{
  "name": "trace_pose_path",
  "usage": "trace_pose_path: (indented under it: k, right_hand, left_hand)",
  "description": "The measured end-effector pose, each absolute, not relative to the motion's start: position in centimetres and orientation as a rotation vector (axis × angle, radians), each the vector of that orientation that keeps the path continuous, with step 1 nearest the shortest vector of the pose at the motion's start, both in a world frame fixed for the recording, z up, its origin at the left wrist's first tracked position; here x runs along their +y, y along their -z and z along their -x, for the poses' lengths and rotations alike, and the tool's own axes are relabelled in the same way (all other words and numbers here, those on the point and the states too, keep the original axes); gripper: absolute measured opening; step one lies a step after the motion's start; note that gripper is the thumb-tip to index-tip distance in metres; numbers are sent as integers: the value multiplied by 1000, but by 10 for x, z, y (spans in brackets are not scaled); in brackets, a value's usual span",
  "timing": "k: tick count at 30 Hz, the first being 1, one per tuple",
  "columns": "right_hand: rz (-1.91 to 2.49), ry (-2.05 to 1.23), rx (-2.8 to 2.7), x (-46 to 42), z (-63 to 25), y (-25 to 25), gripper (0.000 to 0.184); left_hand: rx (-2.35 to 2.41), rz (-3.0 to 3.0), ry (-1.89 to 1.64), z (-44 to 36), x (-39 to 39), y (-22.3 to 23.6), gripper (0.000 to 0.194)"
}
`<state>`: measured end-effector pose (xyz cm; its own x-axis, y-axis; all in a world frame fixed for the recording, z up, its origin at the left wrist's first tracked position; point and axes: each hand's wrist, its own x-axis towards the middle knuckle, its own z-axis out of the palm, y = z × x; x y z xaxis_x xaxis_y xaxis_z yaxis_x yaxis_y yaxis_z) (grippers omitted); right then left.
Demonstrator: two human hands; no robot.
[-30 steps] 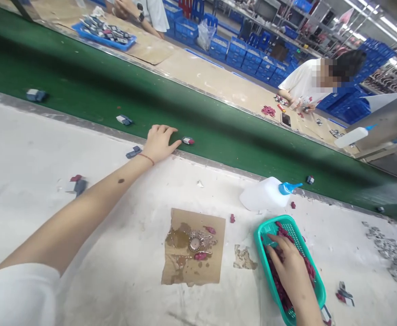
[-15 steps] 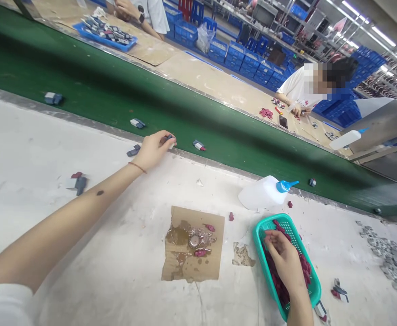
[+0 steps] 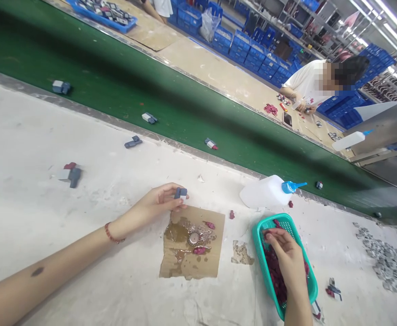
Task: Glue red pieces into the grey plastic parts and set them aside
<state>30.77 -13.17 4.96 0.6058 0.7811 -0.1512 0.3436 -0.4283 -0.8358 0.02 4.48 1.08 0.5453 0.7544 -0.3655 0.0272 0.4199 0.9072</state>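
From my post I saw the left hand (image 3: 167, 198) pinching a blocky slate-blue and white part (image 3: 181, 194) by the top edge of the cardboard (image 3: 212, 266). The right hand (image 3: 288, 256) was in the perforated green basket (image 3: 288, 222), thumb and fingertips drawn close over lumpy dark-red pieces (image 3: 277, 277); I couldn't tell whether it gripped one. The cardboard was ragged and wet, glossy liquid (image 3: 178, 233) around a round, crimped cap (image 3: 194, 238). Beyond the basket, a smooth white bottle (image 3: 264, 192) was on the scuffed bench (image 3: 133, 290).

Basket (image 3: 261, 249) and cardboard (image 3: 198, 216) on white table (image 3: 144, 290)
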Motion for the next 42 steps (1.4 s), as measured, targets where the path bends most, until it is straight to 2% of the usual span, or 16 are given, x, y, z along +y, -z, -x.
trace_pose_path:
  k: [4,7,14,19,25,33,37,42]
  right_hand:
    - [1829,-720,-674,-133,-296,-60,37]
    - [1722,-801,-698,-125,-278,-62,32]
    - [1606,-1023,-915,-93,-225,-41,30]
    - [1701,-935,-1364,-83,-204,-24,23]
    - [1506,-741,-1825,-84,-197,-18,12]
    - [1449,-551,-2082,-82,-194,-8,16]
    - [1491,-641,-2012,-83,-194,-7,18]
    - [1548,-927,-1541,-84,-199,-14,14]
  left_hand:
    - [852,-1033,-535,1,27,-15,38]
    - [831,-1053,-519,0,16,-17,33]
    - [758,-847,-581,-9,0,-5,44]
    - [756,-884,-641,-9,-5,-1,47]
    - [735,-821,-665,-6,-3,2,41]
    - [701,-835,-625,-5,-4,8,41]
    - [704,-869,-590,-5,-5,10,36]
    - [743,-923,-560,-5,-9,4,29]
